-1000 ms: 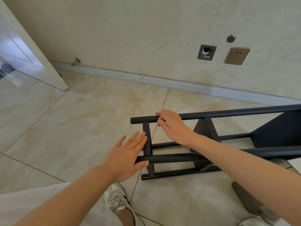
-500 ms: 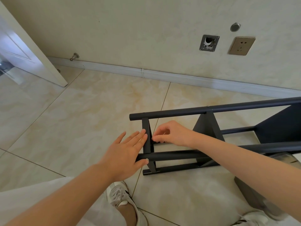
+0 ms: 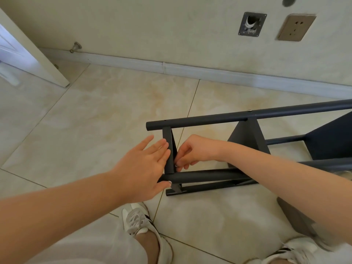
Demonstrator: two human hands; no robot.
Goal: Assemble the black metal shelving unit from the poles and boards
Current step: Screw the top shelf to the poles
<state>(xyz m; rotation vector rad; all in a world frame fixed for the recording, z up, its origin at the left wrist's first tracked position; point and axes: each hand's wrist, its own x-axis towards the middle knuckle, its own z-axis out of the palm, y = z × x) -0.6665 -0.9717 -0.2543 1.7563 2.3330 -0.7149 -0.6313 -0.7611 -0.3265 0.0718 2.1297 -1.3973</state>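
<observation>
The black shelving unit (image 3: pixel 247 117) lies on its side on the tiled floor, its poles running out of frame to the right. An end board (image 3: pixel 168 149) stands edge-on between the upper pole and the near pole (image 3: pixel 205 176). My left hand (image 3: pixel 144 164) lies flat with straight fingers against the outer face of that end board, thumb touching the near pole's end. My right hand (image 3: pixel 194 149) reaches inside the frame, its curled fingers pinching the inner edge of the end board near its lower end. A second board (image 3: pixel 247 138) sits further right.
A beige wall with a white baseboard (image 3: pixel 190 71) runs behind the unit, with a socket (image 3: pixel 296 27) and a metal plate (image 3: pixel 251 24) on it. An open white door (image 3: pixel 28 60) stands at the left. My shoes (image 3: pixel 137 220) are near the frame's front.
My right hand left the upper pole and dropped inside the frame to the end board's inner edge. My left hand stayed flat against the board. The view shifted downward.
</observation>
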